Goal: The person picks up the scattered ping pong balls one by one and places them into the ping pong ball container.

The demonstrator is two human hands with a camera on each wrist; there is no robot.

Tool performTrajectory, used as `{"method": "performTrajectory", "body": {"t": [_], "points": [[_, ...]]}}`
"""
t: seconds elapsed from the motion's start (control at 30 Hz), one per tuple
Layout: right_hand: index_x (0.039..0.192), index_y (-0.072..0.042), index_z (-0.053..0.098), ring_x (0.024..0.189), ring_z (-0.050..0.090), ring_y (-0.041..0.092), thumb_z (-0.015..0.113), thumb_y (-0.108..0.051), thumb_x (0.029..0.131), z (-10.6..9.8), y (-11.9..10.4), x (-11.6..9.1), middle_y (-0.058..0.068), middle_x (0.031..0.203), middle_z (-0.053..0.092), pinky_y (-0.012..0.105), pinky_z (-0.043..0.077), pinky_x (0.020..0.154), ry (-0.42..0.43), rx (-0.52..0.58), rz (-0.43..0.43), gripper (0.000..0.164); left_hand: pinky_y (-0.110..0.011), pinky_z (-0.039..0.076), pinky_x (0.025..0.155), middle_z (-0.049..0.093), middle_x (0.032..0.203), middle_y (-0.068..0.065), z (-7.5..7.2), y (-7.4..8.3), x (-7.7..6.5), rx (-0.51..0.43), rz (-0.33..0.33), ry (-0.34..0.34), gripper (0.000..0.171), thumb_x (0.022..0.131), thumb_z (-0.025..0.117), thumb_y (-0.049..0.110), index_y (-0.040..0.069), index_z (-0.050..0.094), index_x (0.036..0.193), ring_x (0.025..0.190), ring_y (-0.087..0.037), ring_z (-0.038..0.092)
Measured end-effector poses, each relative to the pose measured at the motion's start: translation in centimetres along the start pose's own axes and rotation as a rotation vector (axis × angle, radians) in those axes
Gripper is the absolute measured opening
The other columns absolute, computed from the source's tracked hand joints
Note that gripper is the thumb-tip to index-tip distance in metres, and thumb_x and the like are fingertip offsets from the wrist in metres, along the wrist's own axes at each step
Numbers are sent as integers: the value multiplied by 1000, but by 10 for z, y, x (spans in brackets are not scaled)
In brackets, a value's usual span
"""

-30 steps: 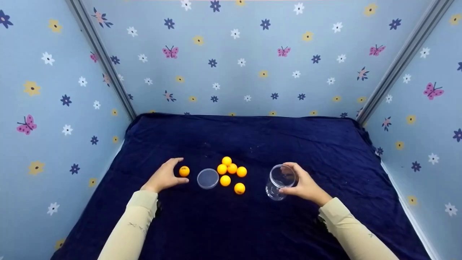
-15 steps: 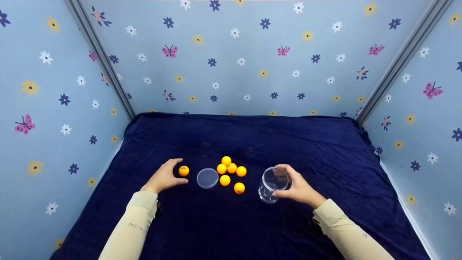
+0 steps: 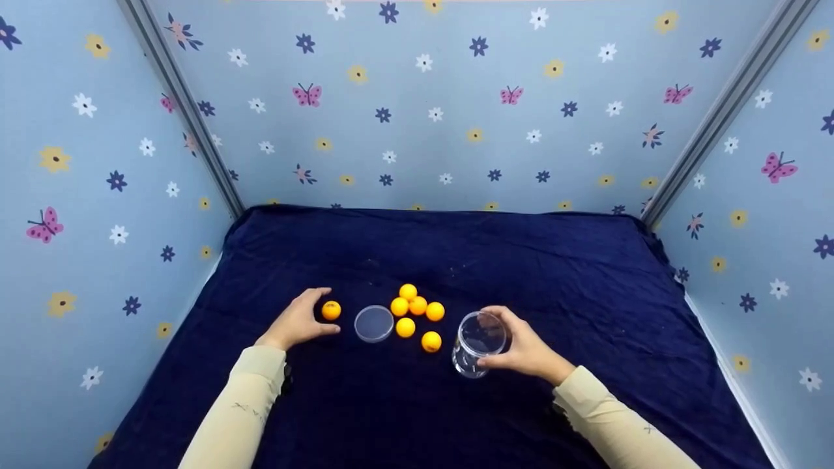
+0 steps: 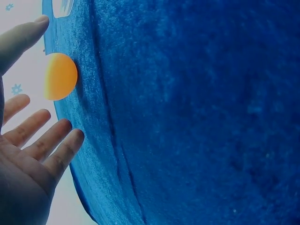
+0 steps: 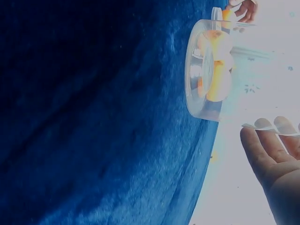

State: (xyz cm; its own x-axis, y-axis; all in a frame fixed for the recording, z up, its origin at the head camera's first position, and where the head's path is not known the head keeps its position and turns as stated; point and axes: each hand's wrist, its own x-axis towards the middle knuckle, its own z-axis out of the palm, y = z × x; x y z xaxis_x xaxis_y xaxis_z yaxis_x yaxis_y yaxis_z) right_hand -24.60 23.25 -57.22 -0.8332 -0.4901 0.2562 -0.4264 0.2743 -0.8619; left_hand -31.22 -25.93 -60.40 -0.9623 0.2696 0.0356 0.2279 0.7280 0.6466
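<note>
My left hand [image 3: 298,322] lies with fingers and thumb spread on either side of an orange ping-pong ball [image 3: 331,310]; in the left wrist view gaps show between the ball [image 4: 62,77] and the fingertips. My right hand [image 3: 524,352] grips a clear plastic jar [image 3: 466,360] near its rim, thumb on the near side, fingers round the far side. The jar's open mouth faces up, slightly tilted. Seen from the right wrist, the jar's base [image 5: 199,70] has orange balls showing through it. Between the hands lies a round clear lid [image 3: 374,324].
Several more orange ping-pong balls [image 3: 417,305] sit right of the lid, most clustered together, one [image 3: 431,342] nearer the jar. Dark blue cloth [image 3: 365,417] covers the table. Flowered walls [image 3: 417,130] stand behind and on both sides.
My right hand has carried the jar leftward and a little nearer to me, toward the balls. The left hand, the lid and the balls have stayed in place.
</note>
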Motion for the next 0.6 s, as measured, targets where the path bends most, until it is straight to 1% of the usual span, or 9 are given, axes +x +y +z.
{"method": "performTrajectory", "body": {"t": [0.07, 0.23, 0.3, 0.4, 0.6], "points": [[142, 10, 53, 122, 67, 51, 100, -9, 74, 3, 0, 0, 26, 136, 69, 50, 59, 108, -3, 2, -9, 85, -64, 36, 126, 52, 158, -33, -1, 0, 1, 6, 6, 0, 94, 81, 95, 27, -8, 50, 156, 149, -51, 48], [141, 9, 53, 122, 67, 51, 100, -8, 74, 8, 2, 0, 33, 136, 67, 55, 58, 107, -10, 5, -21, 83, -64, 37, 126, 52, 158, -33, -1, 1, 1, 4, 5, -2, 94, 81, 95, 26, -8, 49, 156, 149, -51, 48], [141, 9, 53, 122, 67, 51, 99, -9, 75, 9, 2, 0, 35, 136, 66, 54, 58, 108, -12, 7, -12, 83, -64, 36, 126, 52, 158, -32, -1, 1, 1, -2, 0, -3, 94, 81, 94, 26, -8, 49, 156, 149, -51, 48], [141, 9, 53, 122, 67, 52, 100, -11, 75, 11, 2, 0, 35, 136, 66, 52, 58, 108, -17, 5, 6, 84, -64, 37, 126, 51, 158, -33, 1, 2, 1, -5, -3, -4, 93, 82, 94, 24, -8, 48, 157, 149, -51, 48], [140, 9, 53, 121, 70, 40, 101, -13, 74, 16, 3, -2, 30, 134, 68, 46, 59, 108, -9, -22, 11, 85, -64, 37, 126, 52, 157, -34, 2, 2, 2, 15, 1, 1, 91, 83, 93, 22, -10, 48, 155, 147, -52, 50]]}}
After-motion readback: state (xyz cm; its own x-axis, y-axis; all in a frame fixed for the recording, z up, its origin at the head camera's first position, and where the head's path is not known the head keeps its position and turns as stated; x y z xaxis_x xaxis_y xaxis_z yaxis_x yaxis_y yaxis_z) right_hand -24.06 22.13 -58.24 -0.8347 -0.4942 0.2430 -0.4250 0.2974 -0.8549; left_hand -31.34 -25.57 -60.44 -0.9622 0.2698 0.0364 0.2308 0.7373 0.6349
